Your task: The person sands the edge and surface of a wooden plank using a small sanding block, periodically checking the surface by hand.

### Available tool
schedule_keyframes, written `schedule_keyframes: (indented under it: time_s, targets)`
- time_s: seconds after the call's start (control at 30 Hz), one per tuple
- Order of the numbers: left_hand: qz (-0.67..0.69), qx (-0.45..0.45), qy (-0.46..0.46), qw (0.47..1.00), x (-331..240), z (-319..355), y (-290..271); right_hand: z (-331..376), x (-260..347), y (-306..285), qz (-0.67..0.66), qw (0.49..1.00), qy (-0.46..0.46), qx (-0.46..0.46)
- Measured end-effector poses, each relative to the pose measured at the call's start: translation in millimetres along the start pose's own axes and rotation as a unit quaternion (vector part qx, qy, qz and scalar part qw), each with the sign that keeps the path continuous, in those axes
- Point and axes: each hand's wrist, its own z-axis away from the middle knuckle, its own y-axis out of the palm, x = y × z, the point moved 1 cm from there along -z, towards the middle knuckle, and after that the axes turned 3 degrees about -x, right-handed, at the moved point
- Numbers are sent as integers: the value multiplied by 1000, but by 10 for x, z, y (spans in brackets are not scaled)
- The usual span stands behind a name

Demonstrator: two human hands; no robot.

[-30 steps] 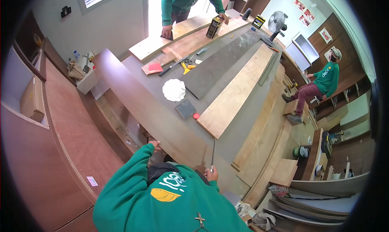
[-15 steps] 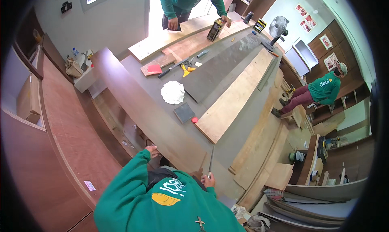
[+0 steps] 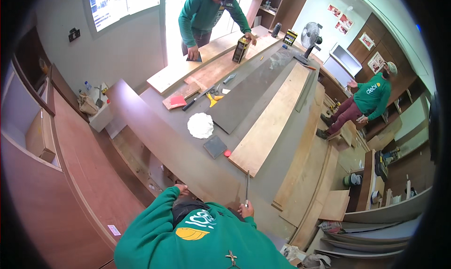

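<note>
Since a second ago little has shifted: the long brown board (image 3: 159,142) lies along the desk's (image 3: 286,151) near edge as before, with both hands in the same places, so the work looks paused in a steady hold. The left hand (image 3: 181,189) curls closed over the board's edge. The right hand (image 3: 246,209) is closed round a slim metal rod (image 3: 247,187), upright against the board's end.
</note>
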Motion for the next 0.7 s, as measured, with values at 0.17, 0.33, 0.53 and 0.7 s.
schedule_keyframes:
  time_s: [0.17,0.33,0.53,0.7]
  targets:
    - [8,9,-18,1000,-98,15,174,-143,-58,-76,31,999,-26,-14]
    - [22,-2,-15,1000,-67,41,69,-91,-91,0,26,999,-44,-6]
    - [58,-9,-27,998,-33,7,108,-115,-140,-58,4,999,-29,-19]
    - [97,-4,-38,995,-34,-51,55,-167,-164,-31,2,999,-36,-27]
